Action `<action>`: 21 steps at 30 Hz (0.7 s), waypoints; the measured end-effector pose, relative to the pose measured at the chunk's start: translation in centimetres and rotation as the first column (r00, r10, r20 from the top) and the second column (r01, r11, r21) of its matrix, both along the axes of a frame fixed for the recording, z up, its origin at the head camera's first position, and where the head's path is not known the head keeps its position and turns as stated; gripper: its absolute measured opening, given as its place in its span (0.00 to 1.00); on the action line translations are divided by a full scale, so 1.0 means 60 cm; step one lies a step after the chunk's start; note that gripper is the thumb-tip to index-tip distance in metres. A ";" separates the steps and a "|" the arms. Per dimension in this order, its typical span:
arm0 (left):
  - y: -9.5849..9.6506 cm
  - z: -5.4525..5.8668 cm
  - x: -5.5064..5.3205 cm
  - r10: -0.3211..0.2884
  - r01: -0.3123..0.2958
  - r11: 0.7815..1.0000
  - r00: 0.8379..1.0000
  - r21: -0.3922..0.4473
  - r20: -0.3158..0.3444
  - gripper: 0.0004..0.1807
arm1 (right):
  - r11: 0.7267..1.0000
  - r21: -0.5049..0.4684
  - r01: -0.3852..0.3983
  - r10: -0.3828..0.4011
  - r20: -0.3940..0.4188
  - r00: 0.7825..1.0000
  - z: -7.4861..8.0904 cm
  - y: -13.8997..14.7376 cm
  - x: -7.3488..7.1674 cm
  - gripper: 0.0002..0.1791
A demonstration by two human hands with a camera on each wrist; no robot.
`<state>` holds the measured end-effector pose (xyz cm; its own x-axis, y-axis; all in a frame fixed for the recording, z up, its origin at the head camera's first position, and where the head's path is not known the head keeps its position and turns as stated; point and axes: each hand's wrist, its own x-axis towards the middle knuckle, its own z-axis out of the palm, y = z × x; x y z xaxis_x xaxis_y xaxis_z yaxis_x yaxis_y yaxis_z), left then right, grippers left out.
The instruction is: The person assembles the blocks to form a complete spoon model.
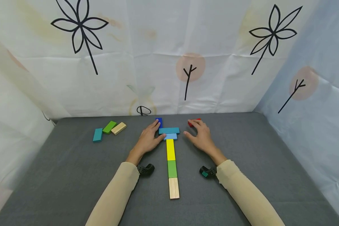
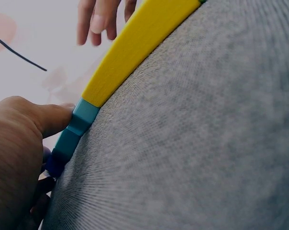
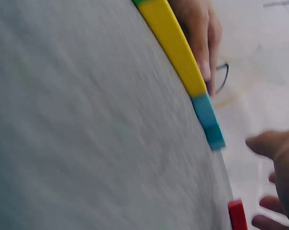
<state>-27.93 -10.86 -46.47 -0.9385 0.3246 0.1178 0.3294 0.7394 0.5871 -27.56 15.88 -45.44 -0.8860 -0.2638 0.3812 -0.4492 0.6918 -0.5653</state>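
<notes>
My left hand [image 1: 148,139] reaches the top of a line of wooden blocks. Its fingers touch a dark blue block [image 1: 159,122], and the thumb lies at the left end of a light blue block [image 1: 170,136]. Between these two sits a teal block [image 1: 169,130], laid crosswise. Below them run a yellow block [image 1: 170,150], a green block [image 1: 172,169] and a natural wood block [image 1: 174,188], end to end. My right hand [image 1: 201,138] hovers with spread thumb and fingers, fingertips by a red block [image 3: 237,215] that they partly hide in the head view.
On the left of the grey tabletop [image 1: 73,175] lie a loose teal block [image 1: 97,135], a green one [image 1: 110,127] and a natural wood one [image 1: 118,128]. A white printed cloth [image 1: 158,37] hangs behind the table's far edge, with more cloth at both sides.
</notes>
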 end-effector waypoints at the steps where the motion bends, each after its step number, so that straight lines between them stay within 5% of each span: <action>1: 0.000 0.000 0.000 -0.001 0.001 1.000 1.000 0.003 -0.001 0.40 | 0.999 -0.011 0.039 -0.039 -0.004 0.999 0.000 0.003 -0.006 0.34; 9: -0.001 -0.002 -0.002 -0.002 0.002 1.000 1.000 0.000 -0.013 0.40 | 0.967 0.005 0.254 -0.254 0.100 0.962 0.002 0.014 -0.043 0.40; 21: -0.002 -0.003 -0.001 -0.006 0.007 1.000 1.000 0.010 -0.019 0.41 | 0.945 0.040 0.325 -0.327 0.175 0.929 -0.002 0.013 -0.059 0.43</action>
<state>-27.96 -10.96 -46.63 -0.9339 0.3294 0.1389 0.3453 0.7312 0.5883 -31.12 16.67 -45.59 -0.9766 0.0478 0.2097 -0.0918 0.7891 -0.6073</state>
